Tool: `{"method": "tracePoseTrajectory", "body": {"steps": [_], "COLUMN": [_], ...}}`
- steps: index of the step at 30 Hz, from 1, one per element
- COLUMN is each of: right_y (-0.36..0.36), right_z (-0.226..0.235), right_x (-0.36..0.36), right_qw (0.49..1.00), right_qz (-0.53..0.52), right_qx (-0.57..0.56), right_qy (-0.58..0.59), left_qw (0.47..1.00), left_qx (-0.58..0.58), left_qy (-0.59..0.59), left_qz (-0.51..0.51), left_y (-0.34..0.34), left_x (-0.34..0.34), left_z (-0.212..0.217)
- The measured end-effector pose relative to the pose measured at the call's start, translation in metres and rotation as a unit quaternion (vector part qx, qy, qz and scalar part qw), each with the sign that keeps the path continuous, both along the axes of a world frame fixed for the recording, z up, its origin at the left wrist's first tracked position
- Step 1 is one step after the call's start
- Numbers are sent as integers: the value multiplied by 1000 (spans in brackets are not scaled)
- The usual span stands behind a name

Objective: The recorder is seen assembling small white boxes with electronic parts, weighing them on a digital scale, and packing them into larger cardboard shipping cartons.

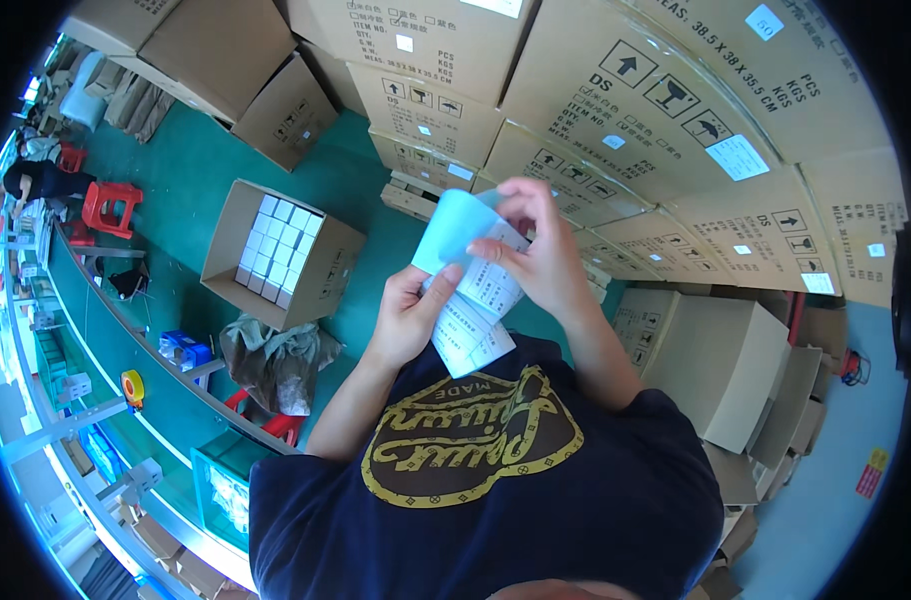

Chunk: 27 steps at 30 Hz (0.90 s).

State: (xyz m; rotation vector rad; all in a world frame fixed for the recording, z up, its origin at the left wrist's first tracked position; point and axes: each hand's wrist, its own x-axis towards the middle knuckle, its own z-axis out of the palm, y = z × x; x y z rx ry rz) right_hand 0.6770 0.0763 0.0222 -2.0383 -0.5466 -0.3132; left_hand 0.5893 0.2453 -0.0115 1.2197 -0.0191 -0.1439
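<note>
Between my hands, in front of my chest, is a strip of white printed labels [490, 285] with a pale blue back that curls over at the top. My left hand [407, 318] pinches the strip from the left, thumb lying across it. Its lower end hangs down below that thumb in folded, overlapping pieces. My right hand [540, 255] grips the strip's upper right part between thumb and bent fingers; some fingertips are hidden behind it. Beyond my left hand, an open carton [333, 265] on the green floor holds rows of small white boxes [275, 245].
Tall stacks of closed cartons [615, 120] stand ahead and to the right. An open carton [715, 360] is at my right. Along the left runs a green-topped bench [105, 330] with a yellow tape roll [133, 388]. Grey cloth [275, 360] and red stools [112, 205] stand beside it; a person [50, 180] is far left.
</note>
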Motion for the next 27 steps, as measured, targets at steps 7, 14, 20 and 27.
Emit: {"method": "tracePoseTrajectory", "body": {"steps": [7,14,20,27], "right_y": [-16,-21,-37,-51], "right_z": [0,4,-10,-15], "right_x": [-28,-31,-22,-8], "right_qw": [996,995,999,995], "right_qz": [64,73,49,39], "right_qx": [-62,-4,8,-6], "right_qy": [10,65,-13,-88], "left_qw": [962,912,935,974], "left_qx": [165,298,262,149], "left_qy": [-16,-197,-196,-42], "left_qz": [217,201,138,166], "left_y": [-22,-36,-45,-64], "left_x": [7,20,24,42], "left_z": [-23,-12,-3,4]}}
